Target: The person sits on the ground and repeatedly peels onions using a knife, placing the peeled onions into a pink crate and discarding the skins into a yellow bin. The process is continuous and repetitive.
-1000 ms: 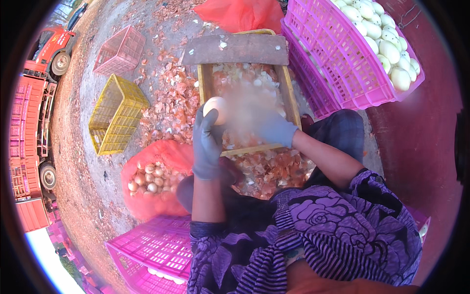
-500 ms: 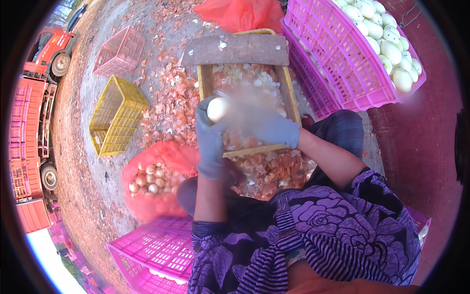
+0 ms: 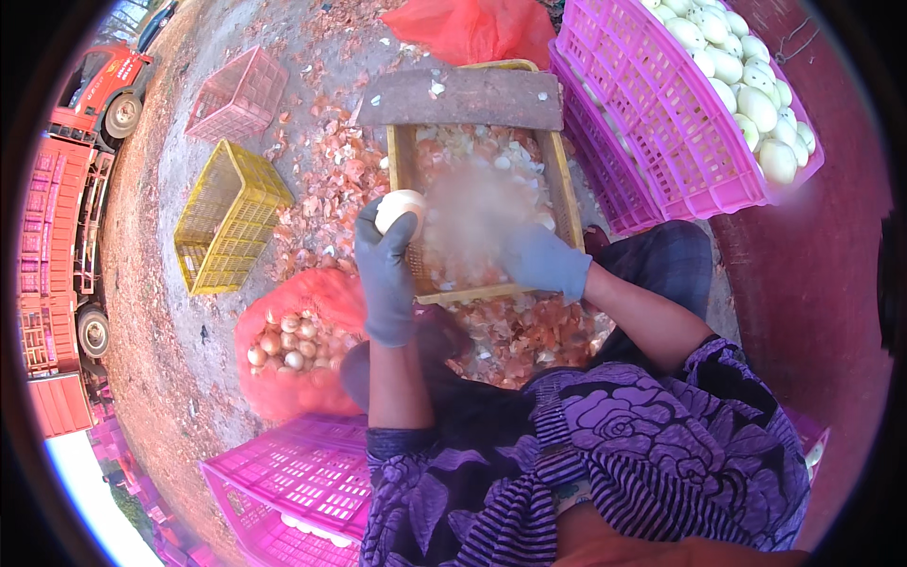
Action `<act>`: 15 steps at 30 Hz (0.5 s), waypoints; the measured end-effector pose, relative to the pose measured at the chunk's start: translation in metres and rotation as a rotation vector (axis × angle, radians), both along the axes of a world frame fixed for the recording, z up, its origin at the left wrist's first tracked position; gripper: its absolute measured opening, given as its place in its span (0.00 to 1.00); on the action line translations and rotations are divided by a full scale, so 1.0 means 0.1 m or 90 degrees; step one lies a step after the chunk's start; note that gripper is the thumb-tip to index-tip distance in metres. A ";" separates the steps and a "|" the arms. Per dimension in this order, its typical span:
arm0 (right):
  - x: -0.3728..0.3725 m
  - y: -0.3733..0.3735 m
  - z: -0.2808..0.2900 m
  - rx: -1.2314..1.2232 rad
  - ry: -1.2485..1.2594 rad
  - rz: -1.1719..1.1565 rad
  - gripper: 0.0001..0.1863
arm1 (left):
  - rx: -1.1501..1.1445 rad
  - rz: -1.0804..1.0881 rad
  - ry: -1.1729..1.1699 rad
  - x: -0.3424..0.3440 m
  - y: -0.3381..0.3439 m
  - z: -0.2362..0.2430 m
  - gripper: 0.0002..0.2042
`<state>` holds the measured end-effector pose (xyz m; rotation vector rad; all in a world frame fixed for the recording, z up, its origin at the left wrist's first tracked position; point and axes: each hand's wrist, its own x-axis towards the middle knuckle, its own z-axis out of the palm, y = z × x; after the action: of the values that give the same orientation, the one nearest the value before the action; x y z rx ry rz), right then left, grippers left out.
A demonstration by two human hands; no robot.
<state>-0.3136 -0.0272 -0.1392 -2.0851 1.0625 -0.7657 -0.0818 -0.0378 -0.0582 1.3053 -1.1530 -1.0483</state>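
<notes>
My left hand [image 3: 385, 260], in a grey glove, is closed around a pale peeled onion [image 3: 399, 210] at the left rim of a yellow crate [image 3: 569, 203]. The thumb lies over the onion's near side. My right hand [image 3: 548, 263], gloved the same way, is above the crate's right half, apart from the onion. A hazy blur hides its fingers and anything they may hold. Inside the crate lie loose onion skins [image 3: 491, 146] and pale scraps. Across its far end rests a worn grey board [image 3: 463, 100].
A red mesh bag [image 3: 274, 402] of unpeeled onions [image 3: 295, 342] lies at left. Pink crates [image 3: 652, 113] heaped with peeled onions [image 3: 756, 106] stand at right; another pink crate [image 3: 302, 468] is near left. Beyond are an empty yellow crate [image 3: 231, 227] and a red truck [image 3: 66, 255].
My left hand has moved left with the onion, away from the right hand. The right hand has shifted slightly right and nearer, and the two hands are now farther apart.
</notes>
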 end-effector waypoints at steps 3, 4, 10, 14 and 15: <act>0.09 -0.05 0.11 -0.012 -0.055 0.012 0.37 | 0.034 0.030 -0.014 -0.11 0.05 0.09 0.25; 0.09 -0.06 0.12 0.000 -0.033 0.015 0.37 | 0.045 0.044 0.019 -0.16 0.06 0.13 0.26; 0.08 -0.08 0.12 -0.002 0.054 -0.010 0.31 | -0.002 0.088 -0.205 -0.25 0.07 0.08 0.20; 0.06 -0.16 -0.19 0.074 -0.039 0.048 0.24 | 0.027 0.090 -0.196 -0.27 0.07 0.09 0.20; 0.08 -0.21 -0.19 0.162 -0.049 0.060 0.23 | 0.030 0.086 -0.172 -0.26 0.07 0.08 0.20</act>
<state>-0.3056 -0.0479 -0.1582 -1.8608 0.9599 -0.6235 -0.1080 -0.0313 -0.0498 1.5756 -1.2261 -0.8220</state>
